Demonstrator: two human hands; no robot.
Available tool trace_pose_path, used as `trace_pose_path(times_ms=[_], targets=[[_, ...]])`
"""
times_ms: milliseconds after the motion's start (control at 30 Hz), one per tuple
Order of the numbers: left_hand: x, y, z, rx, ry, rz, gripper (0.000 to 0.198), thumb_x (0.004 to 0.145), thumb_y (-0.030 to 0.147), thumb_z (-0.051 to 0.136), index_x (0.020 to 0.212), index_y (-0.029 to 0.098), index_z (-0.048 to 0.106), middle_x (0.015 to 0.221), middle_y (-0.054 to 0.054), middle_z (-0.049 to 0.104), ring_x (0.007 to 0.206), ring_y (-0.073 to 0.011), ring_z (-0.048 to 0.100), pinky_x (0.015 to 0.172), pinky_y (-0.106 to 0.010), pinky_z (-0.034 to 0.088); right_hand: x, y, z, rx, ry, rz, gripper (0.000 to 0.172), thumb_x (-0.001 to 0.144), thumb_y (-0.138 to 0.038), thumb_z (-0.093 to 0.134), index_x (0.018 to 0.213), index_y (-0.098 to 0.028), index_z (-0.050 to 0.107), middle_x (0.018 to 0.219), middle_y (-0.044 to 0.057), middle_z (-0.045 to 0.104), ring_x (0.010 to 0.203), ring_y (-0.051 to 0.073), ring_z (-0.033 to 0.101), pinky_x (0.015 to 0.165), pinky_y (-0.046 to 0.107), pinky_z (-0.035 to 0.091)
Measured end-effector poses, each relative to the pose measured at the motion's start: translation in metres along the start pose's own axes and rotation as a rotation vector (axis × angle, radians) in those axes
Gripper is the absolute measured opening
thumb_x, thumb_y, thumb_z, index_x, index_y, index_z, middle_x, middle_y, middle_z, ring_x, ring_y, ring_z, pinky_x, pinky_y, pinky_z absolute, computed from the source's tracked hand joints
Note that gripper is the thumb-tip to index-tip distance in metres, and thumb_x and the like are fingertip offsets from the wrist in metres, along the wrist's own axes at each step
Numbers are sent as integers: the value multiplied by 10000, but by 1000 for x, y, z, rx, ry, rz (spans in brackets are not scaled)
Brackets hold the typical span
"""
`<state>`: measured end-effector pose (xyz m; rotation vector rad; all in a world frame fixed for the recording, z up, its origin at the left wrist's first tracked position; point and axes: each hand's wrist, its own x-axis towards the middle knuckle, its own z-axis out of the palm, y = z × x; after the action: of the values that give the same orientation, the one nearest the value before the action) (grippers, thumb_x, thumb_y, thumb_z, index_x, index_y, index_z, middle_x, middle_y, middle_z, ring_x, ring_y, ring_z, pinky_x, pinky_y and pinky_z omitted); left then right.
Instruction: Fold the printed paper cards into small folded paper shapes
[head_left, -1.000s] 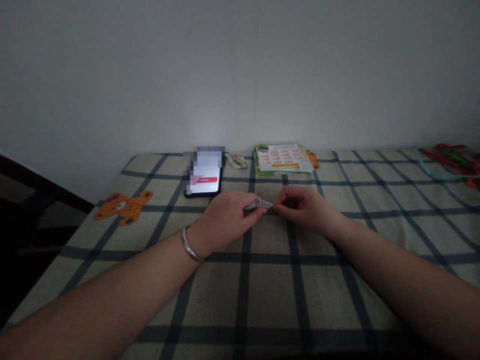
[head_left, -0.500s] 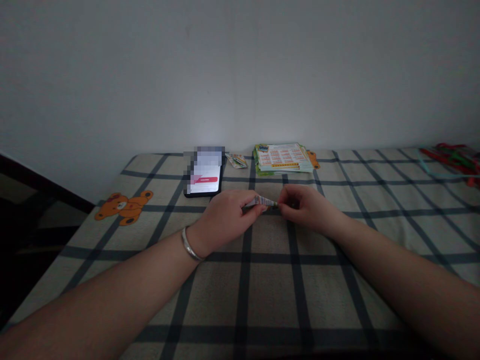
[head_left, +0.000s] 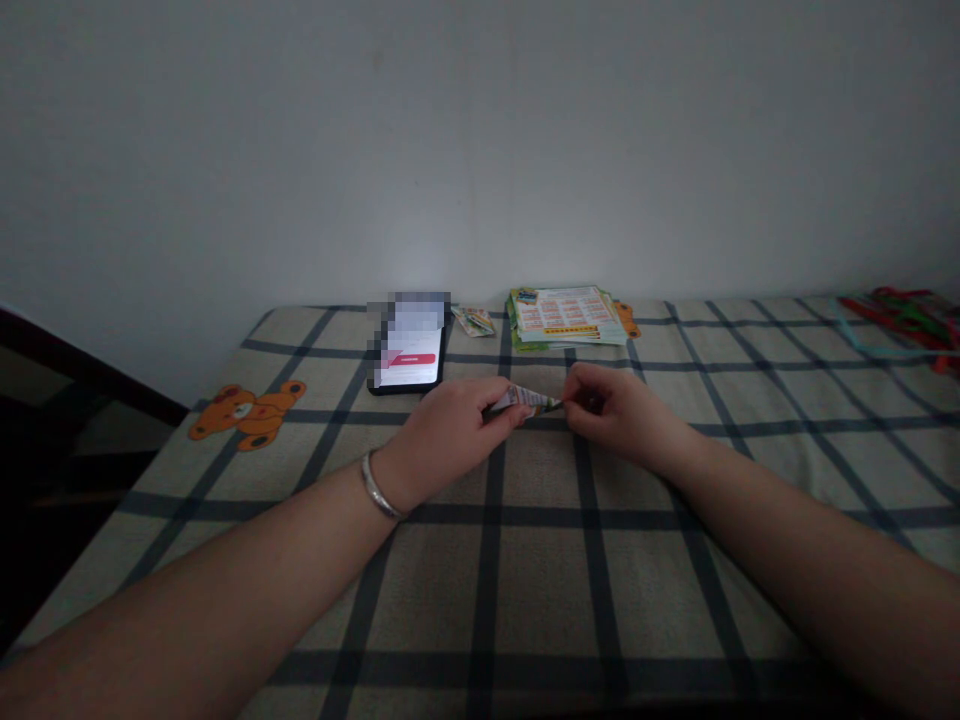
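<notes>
My left hand [head_left: 465,412], with a silver bangle at the wrist, pinches a small folded piece of printed paper [head_left: 531,400] between thumb and fingers. The paper narrows to a point on its right side. At that tip, the thumb and forefinger of my right hand [head_left: 611,408] are pinched together on the paper; the other fingers curl inward. Both hands are above the checked cloth, in front of a stack of printed calendar sheets [head_left: 562,315]. Part of the paper is hidden behind my left fingers.
A phone [head_left: 412,345] with a lit screen leans at the back, left of a small folded paper piece [head_left: 474,321]. Bear patches [head_left: 251,415] mark the checked tablecloth [head_left: 540,600]. Colourful strips [head_left: 907,320] lie at the far right, and a wall [head_left: 480,150] stands behind.
My right hand has shifted slightly to the right, drawing a little away from my left. More of the folded paper shows between them. My left hand has hardly moved.
</notes>
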<state>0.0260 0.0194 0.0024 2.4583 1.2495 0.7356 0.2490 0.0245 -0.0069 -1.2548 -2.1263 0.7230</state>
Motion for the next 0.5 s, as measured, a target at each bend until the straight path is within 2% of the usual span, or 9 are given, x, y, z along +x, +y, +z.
trace_pose_path(times_ms=[167, 267, 400, 500], targets=[[1, -4, 0, 69, -18, 12, 240, 916, 327, 535, 733, 174, 559, 707, 9, 597, 639, -133, 531, 561, -254, 313, 0, -1, -2, -91, -10, 16, 17, 778, -210, 559, 762, -208, 561, 670, -31, 559, 589, 121, 510, 513, 245, 369], [1, -4, 0, 102, -8, 37, 224, 924, 335, 522, 777, 179, 585, 752, -1, 622, 679, -145, 555, 589, -261, 337, 0, -1, -2, -80, -22, -54, 87, 833, -247, 543, 863, -210, 616, 745, -12, 614, 630, 127, 547, 533, 245, 394], [-1, -3, 0, 62, 8, 51, 150, 913, 329, 540, 926, 206, 626, 885, -4, 668, 785, -159, 600, 659, -266, 392, 2, 3, -3, -144, 76, -143, 96, 842, -207, 550, 848, -206, 645, 781, 5, 635, 703, 142, 573, 608, 262, 427], [-1, -4, 1, 13, 36, 3, 142, 891, 303, 567, 996, 222, 617, 926, 6, 676, 809, -156, 616, 673, -262, 415, 3, 8, -5, -150, 165, -94, 92, 842, -211, 563, 836, -201, 654, 782, 15, 645, 705, 154, 585, 607, 275, 445]])
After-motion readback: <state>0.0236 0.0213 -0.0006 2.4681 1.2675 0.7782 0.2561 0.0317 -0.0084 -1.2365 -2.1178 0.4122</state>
